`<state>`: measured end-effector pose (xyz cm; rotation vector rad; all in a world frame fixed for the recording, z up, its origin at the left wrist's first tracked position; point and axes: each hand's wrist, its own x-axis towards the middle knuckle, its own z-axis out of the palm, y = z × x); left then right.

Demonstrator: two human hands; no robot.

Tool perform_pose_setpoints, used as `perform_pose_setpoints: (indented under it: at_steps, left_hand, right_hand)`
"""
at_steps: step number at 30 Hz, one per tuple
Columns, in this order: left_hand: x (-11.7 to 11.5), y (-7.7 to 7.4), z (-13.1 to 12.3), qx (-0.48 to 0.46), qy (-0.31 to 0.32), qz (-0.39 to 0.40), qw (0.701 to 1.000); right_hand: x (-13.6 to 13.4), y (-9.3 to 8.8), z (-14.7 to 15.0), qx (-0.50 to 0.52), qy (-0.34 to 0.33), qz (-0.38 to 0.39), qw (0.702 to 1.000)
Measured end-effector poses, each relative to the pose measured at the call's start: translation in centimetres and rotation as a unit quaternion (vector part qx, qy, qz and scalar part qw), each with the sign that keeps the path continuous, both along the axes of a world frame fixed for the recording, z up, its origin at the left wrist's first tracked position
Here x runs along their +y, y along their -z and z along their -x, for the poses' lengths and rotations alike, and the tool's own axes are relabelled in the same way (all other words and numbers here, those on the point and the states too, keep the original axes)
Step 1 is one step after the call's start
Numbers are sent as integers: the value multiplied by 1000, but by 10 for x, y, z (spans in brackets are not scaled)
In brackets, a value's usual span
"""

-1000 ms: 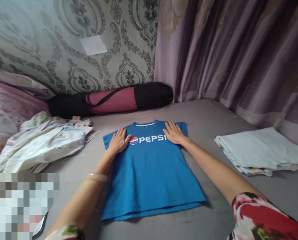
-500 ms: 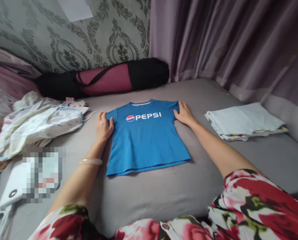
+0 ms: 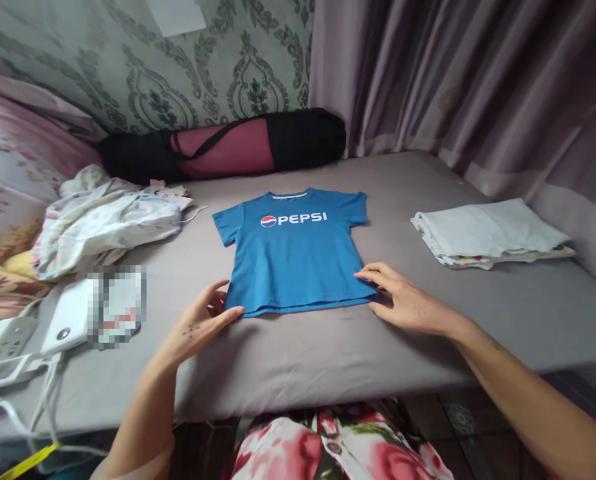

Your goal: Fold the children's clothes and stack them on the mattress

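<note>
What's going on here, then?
Someone is handling a blue T-shirt printed with PEPSI, which lies spread face up on a grey sheet, collar away from them. Their left hand and right hand are each at a bottom corner of it; whether the fingers actually pinch the cloth is hard to tell. A folded pale cloth lies off to the right, and a rumpled pile of fabric to the left.

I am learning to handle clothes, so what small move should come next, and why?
Perhaps gently straighten the blue shirt along its hem: the left hand and right hand are at the hem's opposite ends, and its two edges look slightly uneven.
</note>
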<state>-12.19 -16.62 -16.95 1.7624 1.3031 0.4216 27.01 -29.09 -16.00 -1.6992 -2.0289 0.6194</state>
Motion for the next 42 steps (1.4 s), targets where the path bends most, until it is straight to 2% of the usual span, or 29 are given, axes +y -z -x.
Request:
perform_pose_setpoints:
  at_steps: [3,7,11,15,20,24,28,35,38,42]
  left_hand:
    - [-13,2,-2,-24,1,9,1000]
    - [-17,6,-1,-36,-6,-23,999]
    - [-16,13,-5,-14,-22,-65,998]
    - [-10,21,-13,64,-38,-139,988]
    - [-5,21,-4,125,-26,-242,962]
    - [-9,22,9,153,-2,-283,947]
    - [-14,26,12,166,20,-309,936]
    - [-15,35,16,137,22,-348,927]
    - [-15,35,19,130,53,-359,923]
    - [-15,29,22,117,90,-348,926]
  right_hand:
    - [0,9,4,-63,29,-43,997]
    - [6,19,9,-136,97,-85,982]
    - [9,18,19,-229,125,-90,961]
    - [10,11,26,-284,126,-68,948]
    - [1,10,19,-270,146,-62,950]
    - [-10,14,13,-258,146,-54,954]
    - [-15,14,12,-234,111,-53,964]
    - [-18,11,6,-171,-4,-85,982]
    - [-20,11,0,-143,-22,-79,986]
    - [-24,6,-6,-117,-13,-37,992]
